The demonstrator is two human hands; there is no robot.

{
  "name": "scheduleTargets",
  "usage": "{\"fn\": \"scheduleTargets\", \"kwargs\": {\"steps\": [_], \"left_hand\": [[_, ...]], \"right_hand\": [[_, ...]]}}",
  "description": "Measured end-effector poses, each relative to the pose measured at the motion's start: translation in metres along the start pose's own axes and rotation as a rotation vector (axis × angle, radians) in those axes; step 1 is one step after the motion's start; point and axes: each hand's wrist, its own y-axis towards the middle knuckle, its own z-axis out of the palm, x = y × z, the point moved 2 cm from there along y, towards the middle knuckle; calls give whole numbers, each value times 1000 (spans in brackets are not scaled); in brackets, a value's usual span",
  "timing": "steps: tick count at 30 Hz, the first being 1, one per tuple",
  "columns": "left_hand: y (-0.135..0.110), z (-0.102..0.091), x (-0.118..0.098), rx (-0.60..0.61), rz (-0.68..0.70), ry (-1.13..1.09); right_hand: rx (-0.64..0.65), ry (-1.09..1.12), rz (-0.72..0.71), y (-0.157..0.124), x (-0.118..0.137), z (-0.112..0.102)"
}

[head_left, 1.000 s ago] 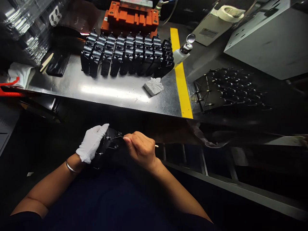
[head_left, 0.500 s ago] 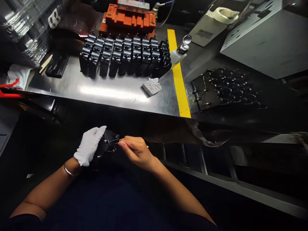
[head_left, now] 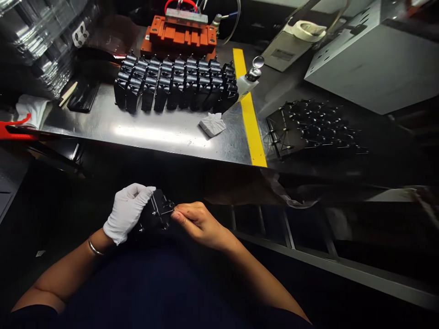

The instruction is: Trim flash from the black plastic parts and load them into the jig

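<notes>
My left hand, in a white glove, is closed around a black plastic part with shiny pins and small posts, held in front of my body below the bench edge. My right hand is bare, its thumb and forefinger pinched at the right corner of that part. A thin pale stick showed in this pinch half a second ago; now the fingers mostly hide it. The far side of the part and its lower end are lost in shadow.
On the metal bench stand rows of black parts, a folded white wipe and a bottle with a metal top. Behind is an orange fixture. More black parts lie right of the yellow tape.
Both hands and the black part have shifted slightly down and to the right. My right fingertips are now closer against the part's corner. The camera view has moved a little.
</notes>
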Motion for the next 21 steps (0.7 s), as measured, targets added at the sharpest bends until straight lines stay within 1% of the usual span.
{"fn": "scheduleTargets", "kwargs": {"steps": [1, 3, 4, 5, 6, 7, 8, 9, 10, 13, 15, 17, 18, 19, 21], "left_hand": [[-1, 0, 1, 6, 9, -4], [-2, 0, 1, 8, 31, -15], [-3, 0, 1, 1, 46, -22], [-3, 0, 1, -10, 63, -30], [-3, 0, 1, -25, 80, -38], [-4, -1, 0, -39, 93, -45], [-4, -1, 0, -48, 102, -52], [-5, -1, 0, -52, 107, -59], [-6, -1, 0, -50, 107, -69], [-8, -2, 2, -37, 86, -124], [-8, -4, 4, -47, 56, -187], [-6, -6, 7, -100, 39, -261], [-5, -7, 7, -144, 35, -305], [-4, -8, 7, -192, 33, -354], [-3, -8, 6, -279, 22, -454]], "right_hand": [[24, 33, -8, -2, 0, -1], [89, 138, -85, -5, 2, -1], [101, 195, -142, -6, 3, -1], [73, 229, -196, -8, 4, -1], [-1, 225, -238, -8, 5, -1], [-110, 185, -266, -9, 5, -1], [-222, 121, -287, -9, 5, 0], [-305, 41, -316, -9, 6, 2], [-350, -43, -354, -9, 7, 5], [-411, -245, -465, -7, 11, 13], [-507, -314, -454, -6, 13, 17], [-594, -292, -384, -5, 13, 23], [-602, -276, -344, -4, 12, 29], [-583, -273, -303, -2, 11, 36], [-495, -325, -224, 4, 8, 52]]}}
